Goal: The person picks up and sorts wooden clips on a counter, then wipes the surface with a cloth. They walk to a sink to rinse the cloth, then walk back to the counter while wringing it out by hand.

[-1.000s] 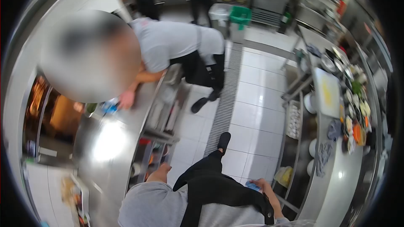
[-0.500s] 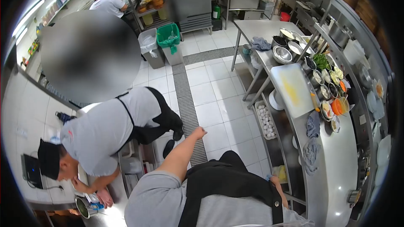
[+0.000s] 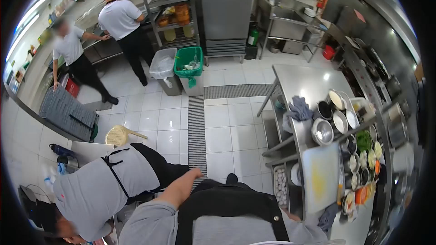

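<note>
My left hand (image 3: 195, 173) hangs in front of me over the floor drain grating (image 3: 197, 131), its fingers curled in and nothing visible in them. Low at my right side is my right hand (image 3: 291, 216), mostly hidden by my body and sleeve; its fingers do not show clearly. It is nearest to the steel counter's lower shelf, where a tray of eggs (image 3: 280, 186) stands. Above that, on the counter, lie a white cutting board (image 3: 320, 177) with a yellow stain, an orange-handled tool (image 3: 340, 194) and a grey cloth (image 3: 328, 218).
A co-worker in a grey shirt (image 3: 109, 177) bends over at my left. Two other people (image 3: 122, 18) stand at the back left. Bins (image 3: 188, 66), a yellow stool (image 3: 119, 135) and a tall steel cabinet (image 3: 225, 13) stand ahead. Metal bowls (image 3: 322, 131) crowd the right counter.
The view has moved forward and tilted up, so the counter and co-worker sit lower. My left hand has moved left in the view; my right hand is more hidden.
</note>
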### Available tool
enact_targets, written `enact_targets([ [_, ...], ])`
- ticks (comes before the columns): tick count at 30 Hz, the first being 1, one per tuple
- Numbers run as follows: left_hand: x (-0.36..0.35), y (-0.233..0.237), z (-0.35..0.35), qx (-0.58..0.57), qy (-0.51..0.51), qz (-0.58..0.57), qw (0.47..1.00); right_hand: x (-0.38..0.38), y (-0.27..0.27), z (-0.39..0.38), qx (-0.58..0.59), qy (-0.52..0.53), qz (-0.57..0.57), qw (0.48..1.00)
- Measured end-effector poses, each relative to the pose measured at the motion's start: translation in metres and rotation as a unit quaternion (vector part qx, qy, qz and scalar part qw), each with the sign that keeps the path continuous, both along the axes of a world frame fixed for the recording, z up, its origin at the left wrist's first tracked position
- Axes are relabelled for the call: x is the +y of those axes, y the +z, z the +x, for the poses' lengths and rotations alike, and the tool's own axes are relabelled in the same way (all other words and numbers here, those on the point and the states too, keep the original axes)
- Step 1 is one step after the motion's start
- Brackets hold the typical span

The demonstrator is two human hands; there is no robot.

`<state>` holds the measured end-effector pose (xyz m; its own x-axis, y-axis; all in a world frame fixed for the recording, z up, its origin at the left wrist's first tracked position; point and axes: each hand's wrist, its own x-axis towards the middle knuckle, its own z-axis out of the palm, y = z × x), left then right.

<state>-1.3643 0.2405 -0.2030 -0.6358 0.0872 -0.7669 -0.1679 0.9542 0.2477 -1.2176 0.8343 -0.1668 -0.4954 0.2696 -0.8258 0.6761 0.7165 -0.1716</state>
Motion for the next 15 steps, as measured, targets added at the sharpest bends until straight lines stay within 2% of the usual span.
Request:
enact_targets([
  [1, 0.012, 0.013, -0.003, -0.033, -0.024, -0.003, 0.999, 0.007, -0.001, -0.053, 0.021, 0.037, 0.015, 0.999],
  [4, 0.031, 0.041, -0.017, 0.077, 0.142, 0.042, 0.986, 0.002, -0.013, -0.238, 0.156, 0.153, 0.068, 0.973],
  [5, 0.027, 0.041, -0.027, 0.094, 0.158, 0.065, 0.981, -0.009, -0.035, -0.308, 0.241, 0.166, 0.081, 0.953],
  [6, 0.016, 0.04, -0.037, 0.112, 0.176, 0.085, 0.974, -0.032, -0.037, -0.378, 0.291, 0.17, 0.046, 0.94],
  [7, 0.004, 0.038, -0.046, 0.132, 0.193, 0.103, 0.967, -0.077, 0.002, -0.437, 0.263, 0.231, 0.085, 0.933],
  [8, -0.008, 0.043, -0.054, 0.143, 0.215, 0.106, 0.96, -0.118, 0.02, -0.49, 0.29, 0.246, 0.054, 0.923],
  [11, -0.079, -0.011, -0.08, 0.048, 0.183, 0.202, 0.961, -0.24, 0.035, -0.604, 0.371, 0.31, -0.006, 0.875],
  [12, -0.097, -0.01, -0.094, 0.062, 0.242, 0.199, 0.948, -0.281, 0.038, -0.621, 0.357, 0.308, -0.031, 0.881],
  [14, -0.141, -0.011, -0.132, -0.003, 0.294, 0.216, 0.931, -0.369, 0.051, -0.653, 0.337, 0.297, -0.078, 0.89],
  [15, -0.163, -0.018, -0.155, -0.034, 0.318, 0.227, 0.92, -0.399, 0.009, -0.669, 0.379, 0.286, -0.124, 0.872],
])
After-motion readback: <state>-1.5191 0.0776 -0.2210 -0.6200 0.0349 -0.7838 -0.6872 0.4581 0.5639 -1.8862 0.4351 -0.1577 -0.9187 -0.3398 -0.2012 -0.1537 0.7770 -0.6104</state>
